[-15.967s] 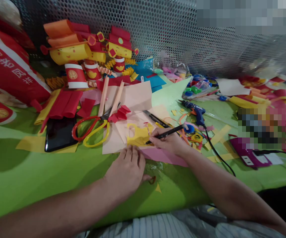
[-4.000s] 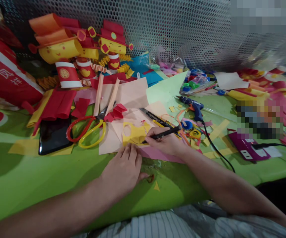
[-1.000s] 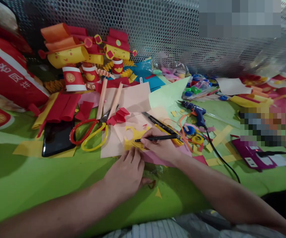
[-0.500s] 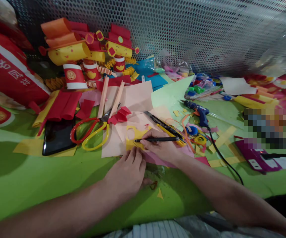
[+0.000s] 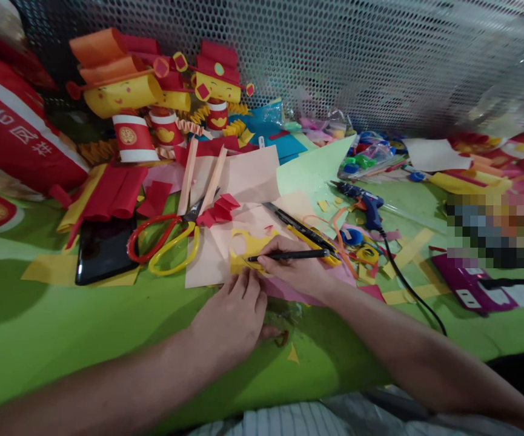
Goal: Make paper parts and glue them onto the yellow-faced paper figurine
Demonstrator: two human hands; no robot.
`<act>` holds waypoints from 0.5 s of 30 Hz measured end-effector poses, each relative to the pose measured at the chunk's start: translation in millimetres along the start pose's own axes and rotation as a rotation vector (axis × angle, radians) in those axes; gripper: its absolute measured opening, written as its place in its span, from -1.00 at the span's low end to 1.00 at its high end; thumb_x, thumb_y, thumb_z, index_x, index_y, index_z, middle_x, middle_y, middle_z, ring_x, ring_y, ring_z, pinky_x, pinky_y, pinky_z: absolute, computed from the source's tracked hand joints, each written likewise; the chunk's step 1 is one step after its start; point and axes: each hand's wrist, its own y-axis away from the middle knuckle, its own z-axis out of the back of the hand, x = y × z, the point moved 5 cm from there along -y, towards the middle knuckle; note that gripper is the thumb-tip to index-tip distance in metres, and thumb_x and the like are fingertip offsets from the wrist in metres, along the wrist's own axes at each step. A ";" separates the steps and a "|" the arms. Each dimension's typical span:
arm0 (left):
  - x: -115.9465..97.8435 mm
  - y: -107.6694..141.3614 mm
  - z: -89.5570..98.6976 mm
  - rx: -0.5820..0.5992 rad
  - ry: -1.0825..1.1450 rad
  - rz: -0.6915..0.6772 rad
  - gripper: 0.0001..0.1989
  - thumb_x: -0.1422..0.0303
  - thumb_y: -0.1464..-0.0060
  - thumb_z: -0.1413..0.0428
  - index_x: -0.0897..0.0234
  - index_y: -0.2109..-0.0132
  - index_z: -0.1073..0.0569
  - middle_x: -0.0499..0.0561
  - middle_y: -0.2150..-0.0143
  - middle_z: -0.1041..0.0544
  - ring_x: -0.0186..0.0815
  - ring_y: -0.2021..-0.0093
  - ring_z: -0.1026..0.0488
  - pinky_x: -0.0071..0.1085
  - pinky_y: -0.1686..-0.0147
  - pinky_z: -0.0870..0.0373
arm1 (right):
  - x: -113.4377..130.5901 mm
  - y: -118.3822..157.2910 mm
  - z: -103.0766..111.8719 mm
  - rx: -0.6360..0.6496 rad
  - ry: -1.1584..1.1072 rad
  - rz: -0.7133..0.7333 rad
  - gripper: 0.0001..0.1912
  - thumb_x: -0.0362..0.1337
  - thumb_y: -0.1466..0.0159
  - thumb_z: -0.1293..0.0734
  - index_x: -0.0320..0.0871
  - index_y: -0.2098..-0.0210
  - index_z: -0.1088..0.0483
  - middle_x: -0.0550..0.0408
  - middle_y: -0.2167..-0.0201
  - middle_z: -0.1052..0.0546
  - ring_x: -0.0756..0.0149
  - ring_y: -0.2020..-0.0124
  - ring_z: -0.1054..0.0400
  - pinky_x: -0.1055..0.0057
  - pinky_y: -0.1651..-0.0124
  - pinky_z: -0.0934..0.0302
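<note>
My right hand point(image 5: 291, 266) is closed around a black pen point(image 5: 295, 255), whose tip points left onto a piece of yellow paper point(image 5: 242, 247) with cut-outs along its upper edge. My left hand point(image 5: 234, 309) lies flat, its fingertips at the lower edge of that yellow paper. Beneath are sheets of pale pink paper point(image 5: 198, 269). Scissors point(image 5: 171, 239) with one red and one yellow handle lie open to the left. Just beyond my right hand rests a black and yellow utility knife point(image 5: 300, 224). A folded red paper strip point(image 5: 220, 210) sits above the yellow paper.
Paper figures point(image 5: 123, 97) in hats stand at the back left near a black phone point(image 5: 106, 251). A blue glue gun point(image 5: 366, 206) trails its cord on the right, by a purple power strip point(image 5: 470, 281). Perforated metal mesh point(image 5: 334, 48) closes off the back of the green table point(image 5: 107, 351).
The view has shifted very slightly. Both hands, the pen and the yellow paper stay in nearly the same places.
</note>
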 end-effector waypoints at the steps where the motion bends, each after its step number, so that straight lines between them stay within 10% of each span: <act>1: -0.2 0.2 0.0 0.007 -0.002 0.001 -0.45 0.08 -0.14 0.02 0.57 0.07 -0.48 0.41 0.05 -0.50 0.04 0.04 -0.46 -0.16 0.08 -0.39 | -0.6 0.3 -0.2 -0.002 0.000 -0.004 -0.89 -0.24 -0.14 -0.26 -0.11 0.48 -0.29 0.15 0.55 -0.40 0.41 0.52 -0.24 0.44 0.46 -0.18; 15: -0.2 1.0 -0.6 0.034 0.025 -0.007 -0.44 0.08 -0.16 0.04 0.60 0.05 -0.46 0.45 0.04 -0.49 0.05 0.01 -0.44 -0.14 0.05 -0.35 | 0.9 -1.3 -0.1 -0.005 -0.006 -0.022 -0.89 -0.24 -0.11 -0.27 -0.12 0.50 -0.30 0.16 0.57 -0.39 0.41 0.54 -0.22 0.44 0.49 -0.17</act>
